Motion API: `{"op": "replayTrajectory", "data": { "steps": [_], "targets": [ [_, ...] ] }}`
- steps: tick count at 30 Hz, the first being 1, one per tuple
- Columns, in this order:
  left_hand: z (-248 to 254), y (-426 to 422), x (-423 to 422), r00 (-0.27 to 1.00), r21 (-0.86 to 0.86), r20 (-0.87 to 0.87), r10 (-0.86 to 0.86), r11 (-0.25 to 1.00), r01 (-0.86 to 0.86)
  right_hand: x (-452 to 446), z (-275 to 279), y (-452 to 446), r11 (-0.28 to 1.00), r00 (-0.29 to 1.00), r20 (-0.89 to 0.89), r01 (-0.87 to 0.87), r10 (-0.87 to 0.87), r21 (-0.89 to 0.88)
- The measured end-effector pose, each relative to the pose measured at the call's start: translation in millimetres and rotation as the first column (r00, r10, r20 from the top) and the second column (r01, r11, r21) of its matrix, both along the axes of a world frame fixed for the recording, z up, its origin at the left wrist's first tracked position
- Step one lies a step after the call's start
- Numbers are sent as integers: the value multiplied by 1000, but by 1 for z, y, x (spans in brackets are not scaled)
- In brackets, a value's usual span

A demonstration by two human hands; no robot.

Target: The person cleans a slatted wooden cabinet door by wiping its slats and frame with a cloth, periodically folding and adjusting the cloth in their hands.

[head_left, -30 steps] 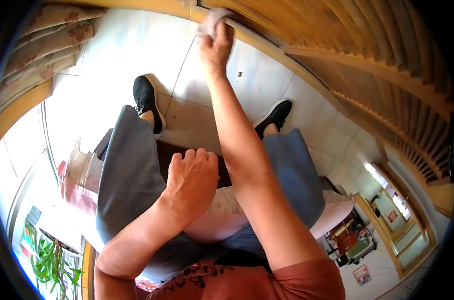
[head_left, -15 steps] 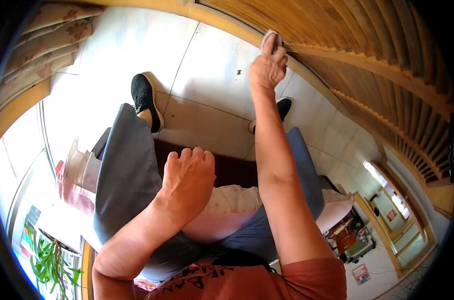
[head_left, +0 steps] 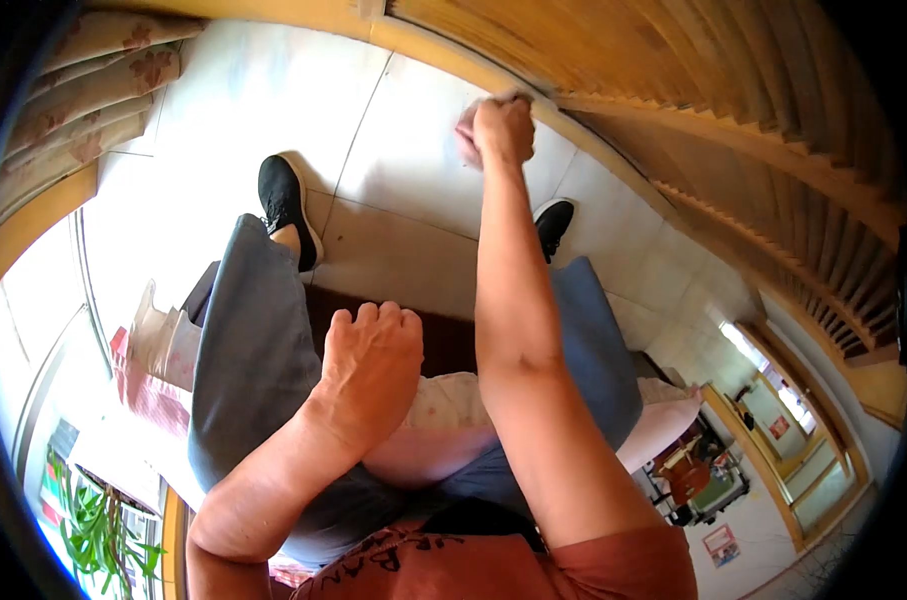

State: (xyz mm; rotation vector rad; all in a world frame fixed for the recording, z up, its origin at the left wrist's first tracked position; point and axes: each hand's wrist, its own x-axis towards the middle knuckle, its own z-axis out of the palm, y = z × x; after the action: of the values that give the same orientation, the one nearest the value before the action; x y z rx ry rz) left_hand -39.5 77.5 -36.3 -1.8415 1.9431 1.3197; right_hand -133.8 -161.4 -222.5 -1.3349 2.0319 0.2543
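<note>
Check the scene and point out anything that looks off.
One small thing: a dark speck on the pale floor tiles, beside the left shoe. It looks like dirt or a stain. Nothing visible looks spilled; the cloth in the right hand is blurred.

Rust-red short-sleeved shirt (head_left: pixel 493 578), dark lettering (head_left: pixel 388 562), grey-blue trousers (head_left: pixel 253 350), black pale-soled shoes (head_left: pixel 281 195).

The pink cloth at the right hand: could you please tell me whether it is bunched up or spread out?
Bunched up: though blurred, the cloth shows as a small wad against the right hand.
</note>
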Motion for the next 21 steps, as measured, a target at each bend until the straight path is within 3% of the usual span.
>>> {"op": "replayTrajectory", "data": {
  "steps": [1, 3, 5, 8, 9, 10, 11, 12, 14, 16, 19, 20, 21],
  "targets": [
    [1, -1, -1, 1000, -11, -2, 0, 1000, 0, -2, -7, 17, 980, 999, -49, 9, -19, -199],
    [1, 0, -1, 1000, 11, 4, -11, 1000, 11, -16, -14, 33, 910, 1000, 17, -10, 19, -414],
    [1, 1, 0, 1000, 5, 8, -10, 1000, 10, -30, -33, 35, 808, 984, 171, 64, 46, -586],
    [1, 3, -1, 1000, 1, 11, -22, 1000, 22, -29, -72, 16, 654, 912, 408, 294, 26, -697],
    [1, 2, -1, 999, -6, 19, -26, 1000, 26, -23, -76, 12, 641, 735, 678, 516, 10, -569],
    [1, 0, -1, 999, -10, 21, -24, 1000, 25, -9, -72, 9, 625, 478, 878, 685, 2, -375],
    [1, -1, -1, 999, 0, 21, -25, 1000, 25, 3, -85, 6, 557, 512, 855, 733, -75, -390],
    [0, 0, -1, 999, 12, 21, -27, 1000, 27, 3, -93, -4, 651, 376, 926, 712, -35, -264],
    [-2, 2, -2, 999, -9, 32, -14, 1000, 14, 35, -88, -4, 552, 150, 985, 831, -90, -76],
    [-2, 4, -4, 999, -25, 35, -4, 1000, 5, 54, -47, 18, 642, -28, 986, 756, -162, 127],
    [0, 2, -5, 999, 17, 16, -47, 999, 46, 45, -103, 19, 754, -36, 996, 652, -77, 82],
    [0, 2, -4, 999, 15, 17, -43, 999, 43, 32, -118, 6, 910, -428, 903, 391, 46, 138],
    [-1, 2, -2, 999, 13, 23, -35, 999, 34, 20, -130, -9, 993, -765, 642, 99, 39, 58]
  ]
}}
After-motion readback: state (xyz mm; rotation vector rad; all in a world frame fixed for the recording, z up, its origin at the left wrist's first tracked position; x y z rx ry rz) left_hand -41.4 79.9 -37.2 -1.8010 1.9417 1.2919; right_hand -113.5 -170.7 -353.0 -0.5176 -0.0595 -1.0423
